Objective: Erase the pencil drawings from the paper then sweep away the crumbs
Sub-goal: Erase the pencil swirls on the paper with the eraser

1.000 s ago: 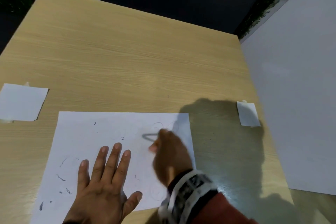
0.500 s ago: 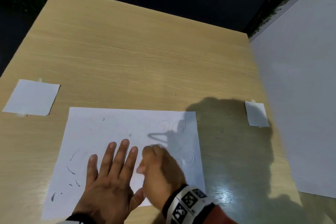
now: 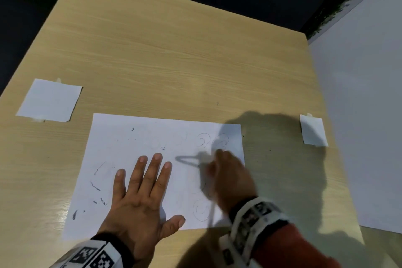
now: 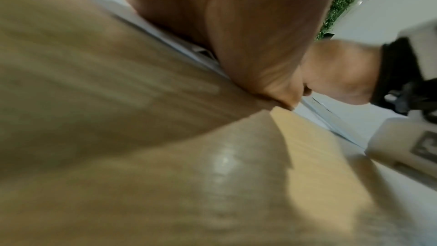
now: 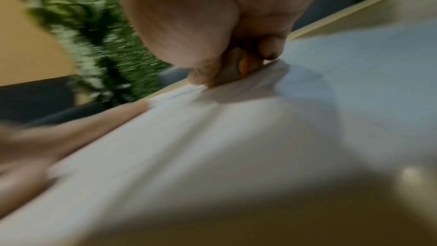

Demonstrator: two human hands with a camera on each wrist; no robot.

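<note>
1. A white sheet of paper lies flat near the front edge of a light wood-grain table, its long side running left to right.
2. The left hand rests palm down on the lower middle of the paper, fingers straight and slightly spread, thumb out to the right, pinning the sheet.
3. The right hand sits over the right part of the paper, blurred, with the fingers curled downward.
4. In the right wrist view, the fingertips pinch a small grey and orange eraser whose lower end touches the paper.
5. Faint pencil loops show near the paper's upper right corner, and another loop lies near the lower edge, just beside the right wrist.
6. Dark eraser crumbs are scattered over the left part of the paper, to the left of the left hand.
7. A small white square of paper lies on the table beyond the sheet's left corner, apart from it.
8. A smaller white slip lies on the table to the right of the sheet.
9. Both wrists wear white bands with black square markers.
10. A large white board stands along the table's right side.
</note>
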